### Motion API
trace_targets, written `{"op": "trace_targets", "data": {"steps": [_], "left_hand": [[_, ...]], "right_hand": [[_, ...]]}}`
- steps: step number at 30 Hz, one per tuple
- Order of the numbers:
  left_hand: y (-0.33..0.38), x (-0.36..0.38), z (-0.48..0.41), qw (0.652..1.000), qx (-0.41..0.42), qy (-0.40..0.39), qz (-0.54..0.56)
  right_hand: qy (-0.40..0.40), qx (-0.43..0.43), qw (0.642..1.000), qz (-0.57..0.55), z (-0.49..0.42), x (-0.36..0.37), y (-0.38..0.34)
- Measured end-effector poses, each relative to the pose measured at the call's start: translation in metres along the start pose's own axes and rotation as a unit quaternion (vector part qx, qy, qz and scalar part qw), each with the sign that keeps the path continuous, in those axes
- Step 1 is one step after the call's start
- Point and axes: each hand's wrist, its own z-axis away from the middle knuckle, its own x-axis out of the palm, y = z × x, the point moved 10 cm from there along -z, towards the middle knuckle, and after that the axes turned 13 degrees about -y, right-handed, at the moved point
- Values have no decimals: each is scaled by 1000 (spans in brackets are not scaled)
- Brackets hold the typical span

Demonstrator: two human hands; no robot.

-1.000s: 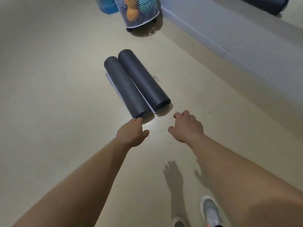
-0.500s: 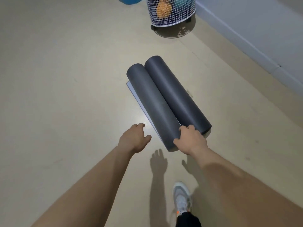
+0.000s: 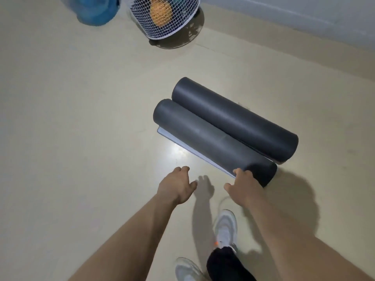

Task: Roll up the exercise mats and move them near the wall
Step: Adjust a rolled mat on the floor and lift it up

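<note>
Two rolled dark grey exercise mats lie side by side on the beige floor. The near roll (image 3: 211,136) has a pale loose edge (image 3: 182,148) sticking out beneath it on its left side. The far roll (image 3: 235,116) lies against it, toward the wall. My right hand (image 3: 243,184) touches the close end of the near roll with its fingertips, thumb spread away. My left hand (image 3: 176,187) hovers over the bare floor left of that end, fingers relaxed, holding nothing.
A white wire basket (image 3: 140,15) with an orange ball inside stands at the top, a blue object (image 3: 97,11) to its left. The grey wall (image 3: 294,15) runs along the upper right. My white shoes (image 3: 226,228) are below my hands.
My right hand went from short of the mats onto the near roll's end, then slipped to that end's near side. The rolls now lie more crosswise in view. My left hand stayed off the mats.
</note>
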Motion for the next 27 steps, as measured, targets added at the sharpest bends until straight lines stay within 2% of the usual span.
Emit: {"op": "trace_targets", "data": {"steps": [5, 12, 15, 19, 23, 27], "left_hand": [[10, -27, -59, 992, 31, 0, -124], [64, -15, -147, 971, 135, 51, -193], [80, 1, -166, 945, 195, 69, -252], [90, 5, -184, 882, 293, 156, -335], [81, -18, -225, 849, 307, 248, -352], [75, -29, -262, 839, 302, 270, -363]], "right_hand": [[24, 59, 993, -100, -33, 17, 30], [117, 118, 959, -228, -86, 41, 84], [172, 147, 932, -281, -106, 53, 114], [259, 180, 889, -331, -137, 65, 140], [356, 187, 834, -378, -161, 61, 158], [418, 176, 802, -390, -178, 61, 164]]}}
